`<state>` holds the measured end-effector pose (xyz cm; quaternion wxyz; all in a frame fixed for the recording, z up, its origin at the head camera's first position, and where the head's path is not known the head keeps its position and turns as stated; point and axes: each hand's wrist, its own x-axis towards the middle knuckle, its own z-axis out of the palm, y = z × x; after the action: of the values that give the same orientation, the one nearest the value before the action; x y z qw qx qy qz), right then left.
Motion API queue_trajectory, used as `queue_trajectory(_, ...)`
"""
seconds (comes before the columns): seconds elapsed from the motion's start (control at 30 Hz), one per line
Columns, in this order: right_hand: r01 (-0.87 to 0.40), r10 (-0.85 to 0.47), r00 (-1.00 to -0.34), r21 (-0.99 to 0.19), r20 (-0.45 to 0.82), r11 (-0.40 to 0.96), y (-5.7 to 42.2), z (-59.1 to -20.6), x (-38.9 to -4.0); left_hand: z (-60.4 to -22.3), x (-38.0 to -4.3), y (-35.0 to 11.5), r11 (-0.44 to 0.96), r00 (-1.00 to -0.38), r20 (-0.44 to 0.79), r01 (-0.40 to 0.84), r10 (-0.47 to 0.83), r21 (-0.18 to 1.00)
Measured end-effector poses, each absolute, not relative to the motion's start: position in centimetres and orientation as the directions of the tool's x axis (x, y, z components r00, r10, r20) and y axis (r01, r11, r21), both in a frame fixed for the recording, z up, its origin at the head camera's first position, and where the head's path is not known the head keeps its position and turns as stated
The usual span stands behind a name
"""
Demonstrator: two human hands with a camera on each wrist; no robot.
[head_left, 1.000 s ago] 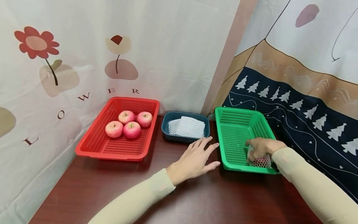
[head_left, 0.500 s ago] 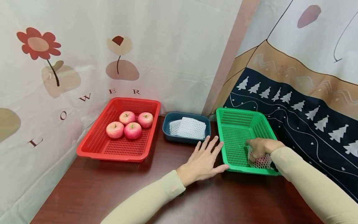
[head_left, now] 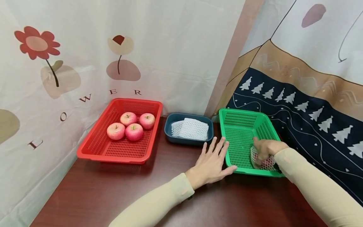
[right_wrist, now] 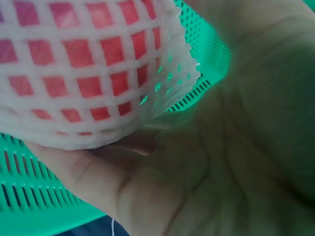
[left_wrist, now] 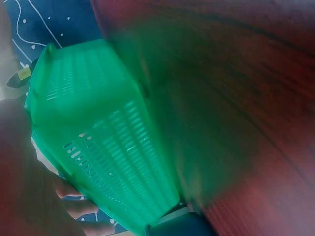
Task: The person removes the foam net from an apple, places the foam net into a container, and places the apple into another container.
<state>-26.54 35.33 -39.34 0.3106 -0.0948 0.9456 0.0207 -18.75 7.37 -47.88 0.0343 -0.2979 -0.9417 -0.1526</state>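
Observation:
In the head view, my right hand reaches into the green basket at the right. It holds an apple wearing a white foam net, low in the basket's near right corner. In the right wrist view, fingers curve beneath the netted apple, and the net's ragged end sticks out towards the palm. My left hand, fingers spread, is beside the green basket's near left corner, fingertips at its rim. The left wrist view has the basket's side wall beyond that hand.
A red basket with several bare apples stands at the left. Between the baskets is a small dark blue tray with white foam nets. Printed curtains hang behind the brown table.
My left hand has moved right, up to the green basket's near left corner. The right hand has stayed at the netted apple, its fingers shifting slightly.

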Motion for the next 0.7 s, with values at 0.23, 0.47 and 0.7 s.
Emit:
queue_trajectory(0.23,-0.245,-0.201,-0.799,0.002,-0.566,0.970,35.43,-39.22,-26.86,-47.55,-18.52,7.73,0.797,-0.834,0.141,0.552,0.534,0.244)
queue_trajectory(0.47,-0.263,-0.222,-0.793,-0.011,-0.567,0.965,35.77,-38.96,-26.98,-47.30,-18.40,7.91,0.808,-0.845,0.132,0.535,0.519,0.247)
queue_trajectory(0.7,-0.286,-0.244,-0.793,-0.012,-0.559,0.958,35.78,-38.82,-26.73,-47.30,-18.29,8.03,0.817,-0.847,0.132,0.531,0.515,0.225)
